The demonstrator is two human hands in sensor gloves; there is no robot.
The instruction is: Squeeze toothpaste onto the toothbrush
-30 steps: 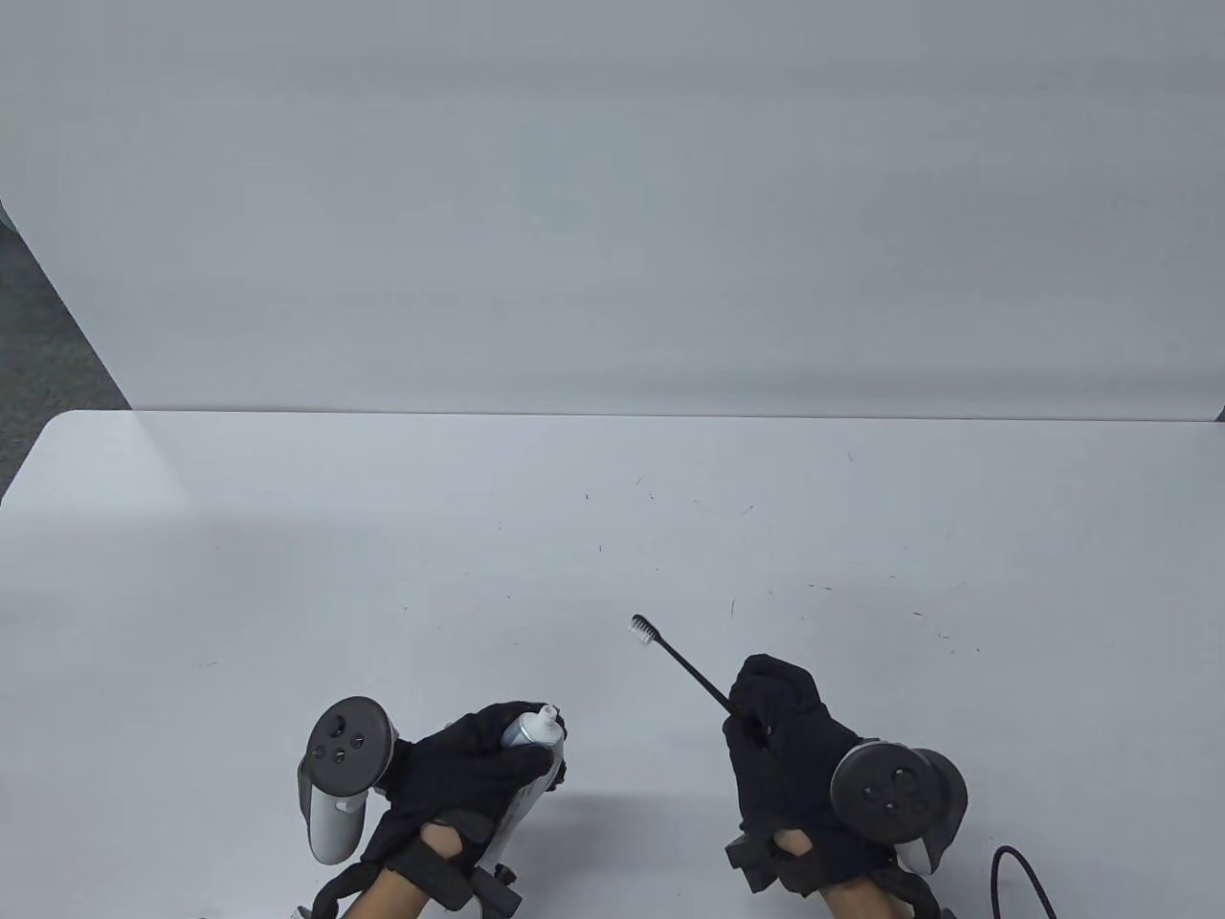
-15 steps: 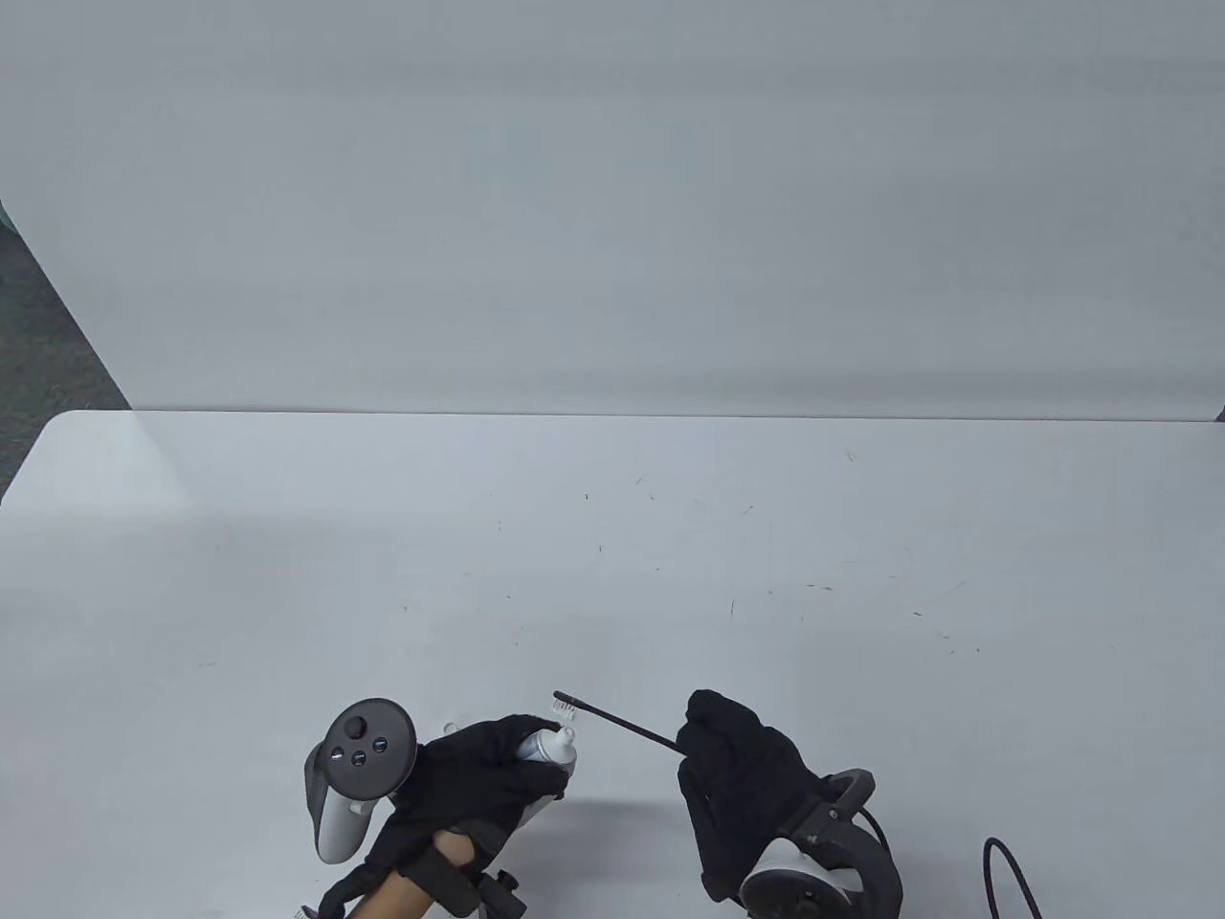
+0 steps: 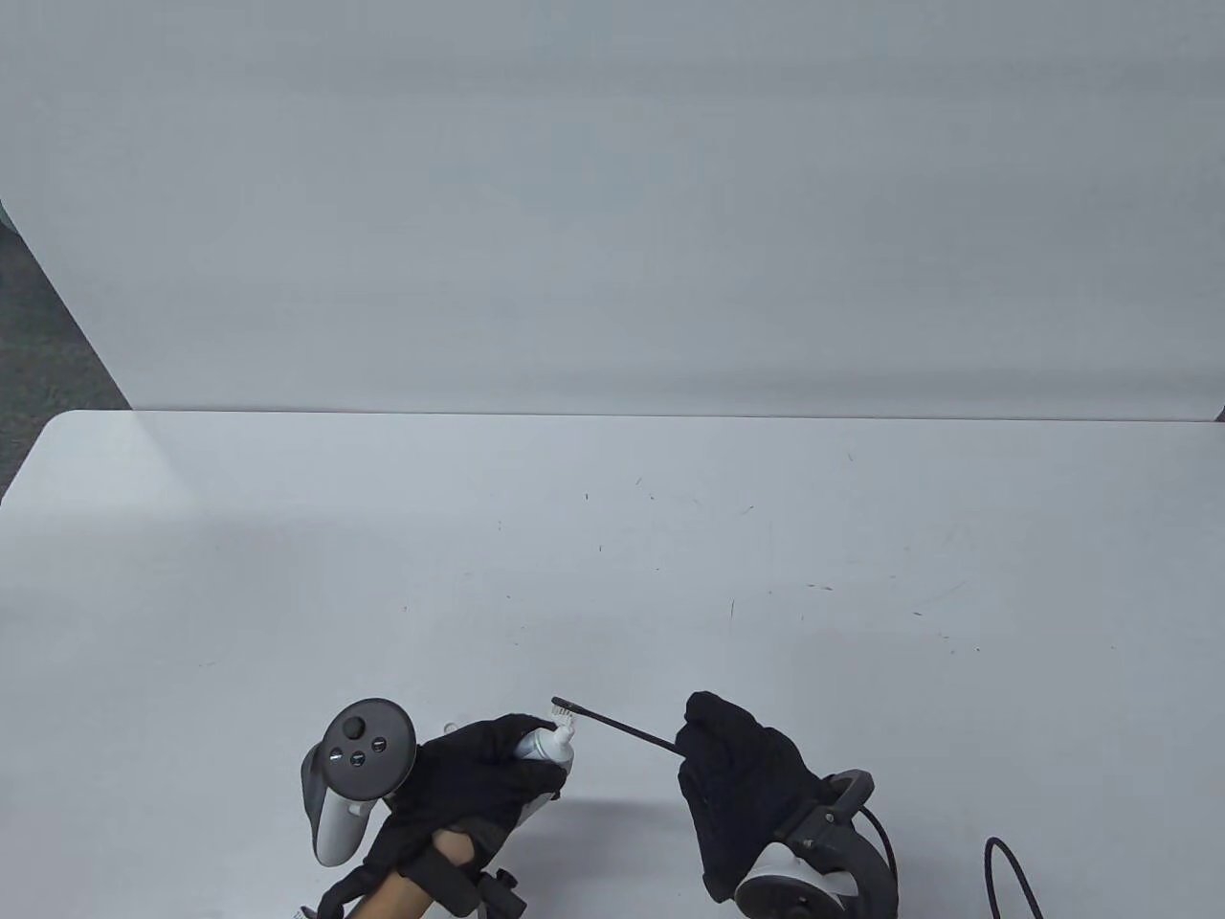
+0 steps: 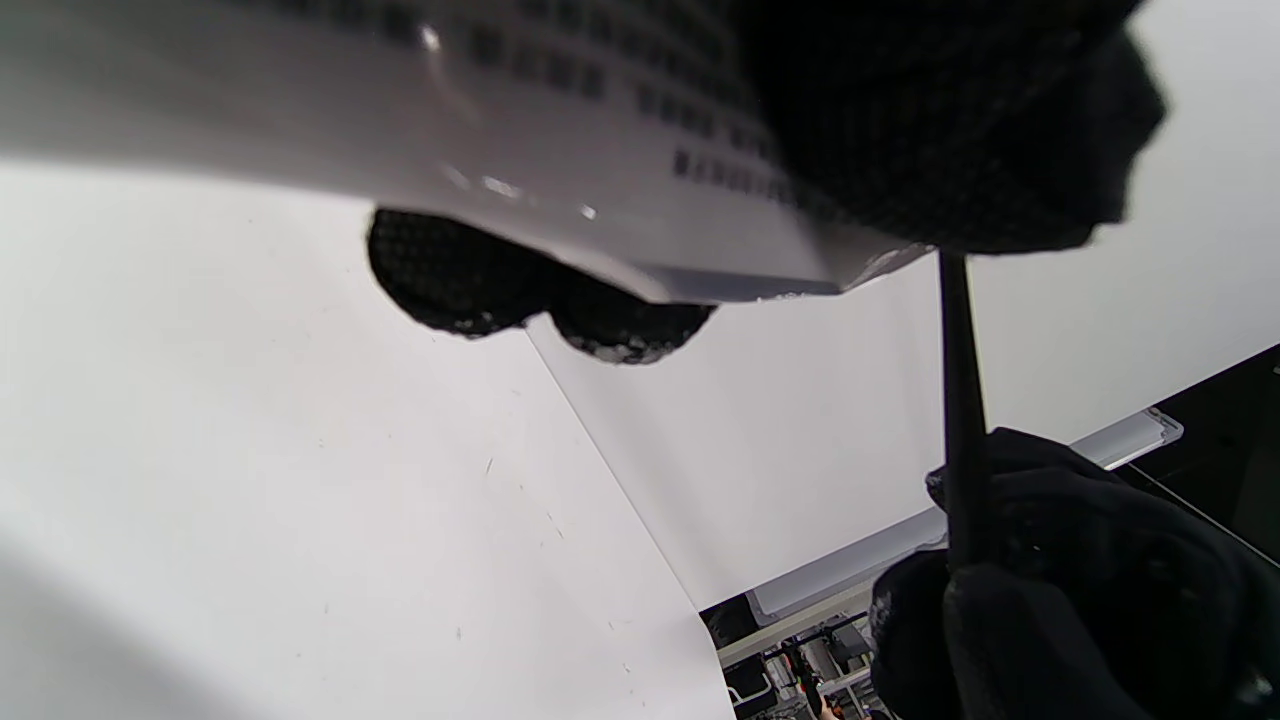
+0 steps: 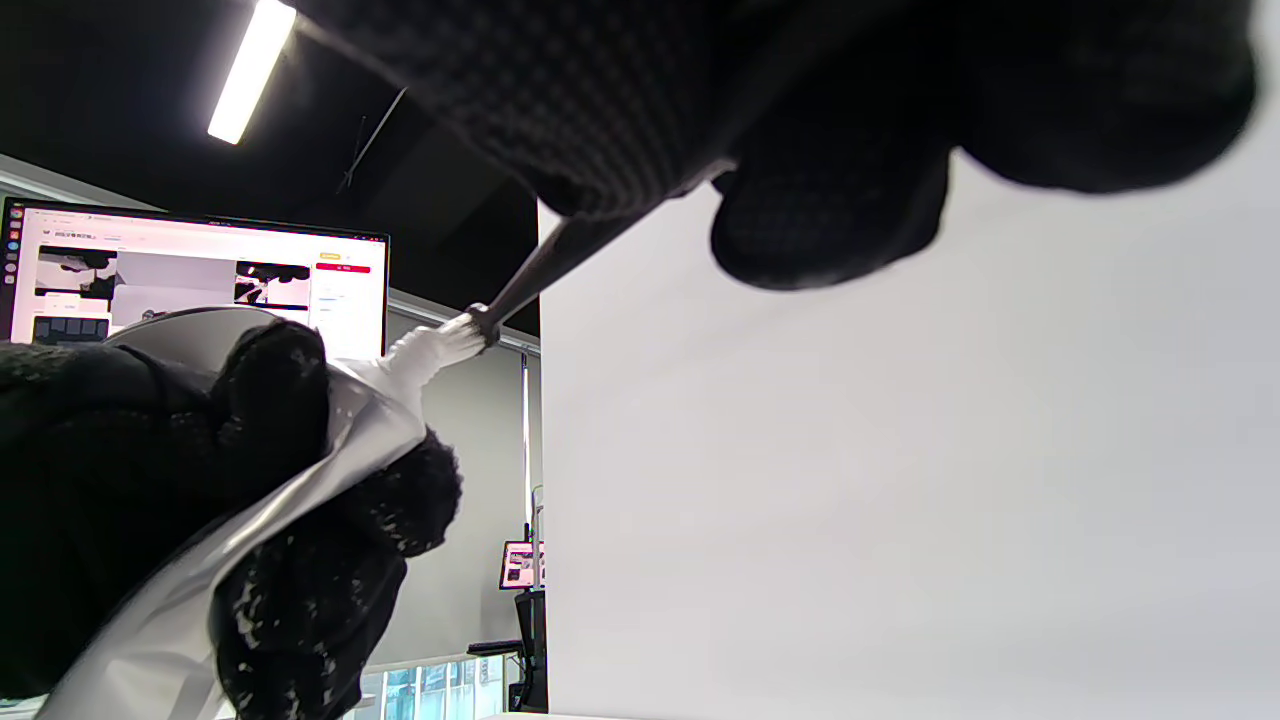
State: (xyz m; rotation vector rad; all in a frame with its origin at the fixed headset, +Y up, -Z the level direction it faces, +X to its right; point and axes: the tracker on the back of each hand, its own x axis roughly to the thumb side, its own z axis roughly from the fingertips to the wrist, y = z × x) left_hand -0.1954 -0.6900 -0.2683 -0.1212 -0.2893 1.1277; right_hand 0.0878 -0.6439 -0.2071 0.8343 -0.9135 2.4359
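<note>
Since a moment ago the toothbrush point(image 3: 612, 723) has dipped a touch, so its white bristle head now sits right against the nozzle of the toothpaste tube point(image 3: 547, 745), where before there was a sliver of gap; the hands themselves have barely shifted. The left hand point(image 3: 469, 780) wraps its gloved fingers around the tube, holding it clear of the bench point(image 3: 612, 536) with the nozzle tilted up and to the right. From the left wrist view the tube's white body point(image 4: 480, 130) runs across the top of the frame, with fingertips point(image 4: 450, 275) curling under it. The right hand point(image 3: 742, 780) is closed around the thin black handle of the brush, which slants up and to the left towards the other hand. The right wrist view shows the meeting plainly: the nozzle point(image 5: 430, 350) touches the bristles at the brush head point(image 5: 482, 322). I cannot make out whether any paste is on the bristles. Both hands sit low at the near edge of the bench, close together, and a black cable point(image 3: 1005, 876) loops at the lower right.
</note>
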